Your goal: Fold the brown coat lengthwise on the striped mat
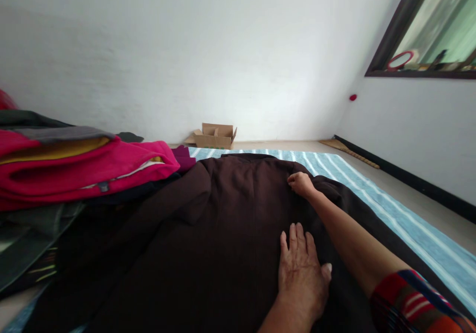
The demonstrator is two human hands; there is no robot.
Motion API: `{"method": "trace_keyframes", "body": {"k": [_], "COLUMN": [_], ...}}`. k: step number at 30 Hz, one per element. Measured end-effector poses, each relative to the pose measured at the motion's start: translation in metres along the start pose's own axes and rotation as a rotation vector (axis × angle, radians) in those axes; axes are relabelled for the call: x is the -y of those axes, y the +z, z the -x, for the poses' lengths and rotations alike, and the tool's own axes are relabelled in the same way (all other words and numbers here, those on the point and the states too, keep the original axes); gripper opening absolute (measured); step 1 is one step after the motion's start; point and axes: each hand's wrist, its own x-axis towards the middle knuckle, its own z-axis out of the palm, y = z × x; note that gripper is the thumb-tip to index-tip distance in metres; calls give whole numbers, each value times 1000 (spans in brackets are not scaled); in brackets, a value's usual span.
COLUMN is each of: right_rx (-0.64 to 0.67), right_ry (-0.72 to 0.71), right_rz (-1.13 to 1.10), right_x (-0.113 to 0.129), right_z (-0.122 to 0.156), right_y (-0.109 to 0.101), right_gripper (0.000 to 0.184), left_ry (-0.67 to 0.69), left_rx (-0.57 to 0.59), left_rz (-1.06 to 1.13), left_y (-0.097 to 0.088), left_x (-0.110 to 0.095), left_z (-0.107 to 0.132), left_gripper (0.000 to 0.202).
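Observation:
A dark brown coat (230,224) lies spread out with its collar at the far end and a seam running down its middle. Its sleeves reach out to the left and right. My left hand (300,276) rests flat on the lower right part of the coat, fingers stretched out and thumb apart. Farther up, near the coat's right shoulder, my right hand (302,184) has its fingers curled and pinched on the fabric. The exact fold between those fingers is too small to make out.
Beneath the coat is a blue and white striped sheet (394,204). Piled clothes, with a bright pink garment (92,167) among them, lie at the left. An open cardboard box (214,137) stands by the back wall. A window (431,30) is at upper right.

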Motion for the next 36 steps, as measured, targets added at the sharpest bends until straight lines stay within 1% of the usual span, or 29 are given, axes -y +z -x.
{"method": "trace_keyframes", "body": {"k": [7,11,15,18,22,25,29,33,36], "right_rx": [94,173,234,230,141,52,-2,-94,-144], "right_ry": [-63,-113,-159,-164,-111,-26,103,182,195], "right_rz": [192,288,343,331,217,74,-184,-404,-485], "right_x": [10,19,27,28,20,10,-5,-22,-33], "right_z": [-6,-9,-8,-5,-5,-9,-12,-4,8], "right_y": [-4,-8,-10,-7,-4,-4,-7,-23,-40], "right_gripper": [21,15,20,22,12,15,20,22,24], "left_ry": [5,7,-4,-7,-1,2,7,13,17], "left_rx": [-30,-17,6,9,-17,-38,-29,-23,-12], "left_rz": [-16,-31,-36,-33,-27,-17,-16,-33,-46], "left_y": [6,7,6,6,7,7,8,7,4], "left_x": [1,1,1,0,0,1,3,3,2], "left_z": [0,-1,-4,-5,-2,0,0,-1,-3], "left_gripper": [69,69,69,69,68,67,69,69,69]}}
